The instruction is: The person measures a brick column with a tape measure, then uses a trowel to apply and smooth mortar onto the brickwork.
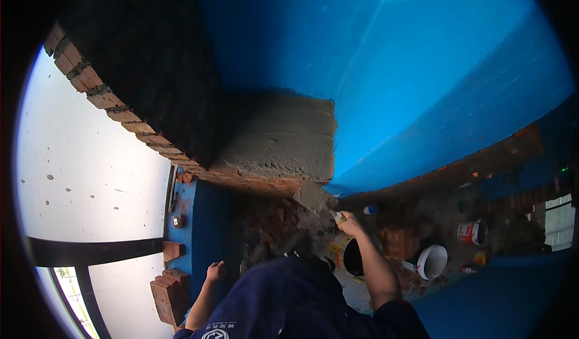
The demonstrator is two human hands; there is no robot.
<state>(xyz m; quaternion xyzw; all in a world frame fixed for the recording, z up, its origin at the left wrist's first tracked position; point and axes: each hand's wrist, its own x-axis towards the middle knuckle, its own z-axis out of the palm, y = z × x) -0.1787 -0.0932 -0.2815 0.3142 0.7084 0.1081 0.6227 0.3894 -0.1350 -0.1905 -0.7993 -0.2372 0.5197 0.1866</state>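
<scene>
My right hand [350,224] is closed around the pale handle of a plastering trowel [314,195]. The trowel's flat, grey, mortar-coated blade is at the lower edge of a patch of grey mortar [277,134], near its right corner; whether they touch I cannot tell. That patch is smooth over most of its face and rougher along the bottom, with bare brick showing below it. Lower left, my left hand [215,271] hangs away from the wall, loosely bent with the thumb apart, and I see nothing in it.
A blue wall [422,80] borders the mortar on the right. On the left runs a brick edge [105,101] beside a bright window [90,170]. Stacked bricks [169,294] stand near my left arm. Right of me are a white bucket [433,262], a yellow bucket [338,248] and bricks [400,242].
</scene>
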